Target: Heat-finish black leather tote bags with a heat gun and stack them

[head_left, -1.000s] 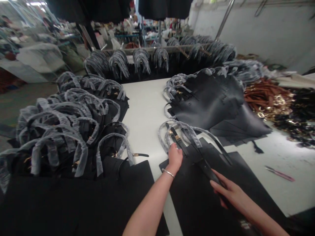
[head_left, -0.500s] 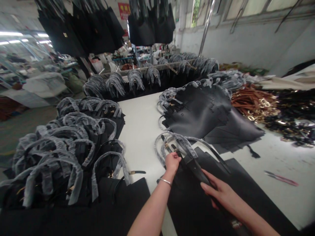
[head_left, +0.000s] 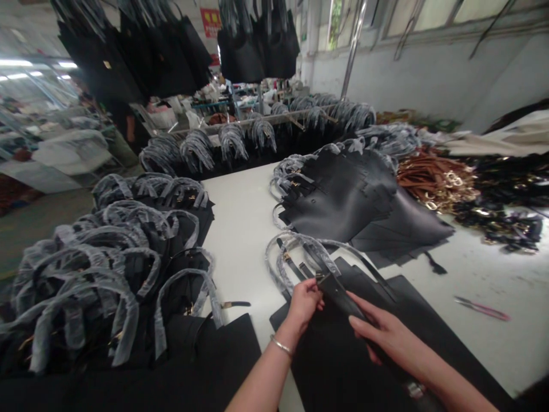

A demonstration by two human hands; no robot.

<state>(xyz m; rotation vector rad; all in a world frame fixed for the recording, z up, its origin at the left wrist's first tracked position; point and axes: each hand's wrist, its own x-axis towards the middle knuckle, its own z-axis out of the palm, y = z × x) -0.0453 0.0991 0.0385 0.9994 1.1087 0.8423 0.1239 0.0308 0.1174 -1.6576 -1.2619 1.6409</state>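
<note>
A black leather strap (head_left: 338, 293) is gripped in my right hand (head_left: 381, 329), its far end pointing up and left. My left hand (head_left: 305, 300) is closed at that end, beside a small metal fitting; exactly what its fingertips pinch is partly hidden. Beneath both hands lies a black leather bag panel (head_left: 326, 355). Plastic-wrapped handles (head_left: 278, 260) arch at the panel's top edge, and a short strap with a gold buckle (head_left: 287, 257) stands up beside my left hand.
Black bag pieces with wrapped handles (head_left: 107, 257) are piled on the left. Another stack of black panels (head_left: 343, 200) lies beyond my hands. Pink-handled snips (head_left: 482, 309) rest on the white table (head_left: 235, 217) at right, near brown straps (head_left: 433, 177). Black bags (head_left: 257, 46) hang above.
My left hand has moved slightly down and right, from the short buckled straps to the end of the strap in my right hand. The right hand keeps its grip.
</note>
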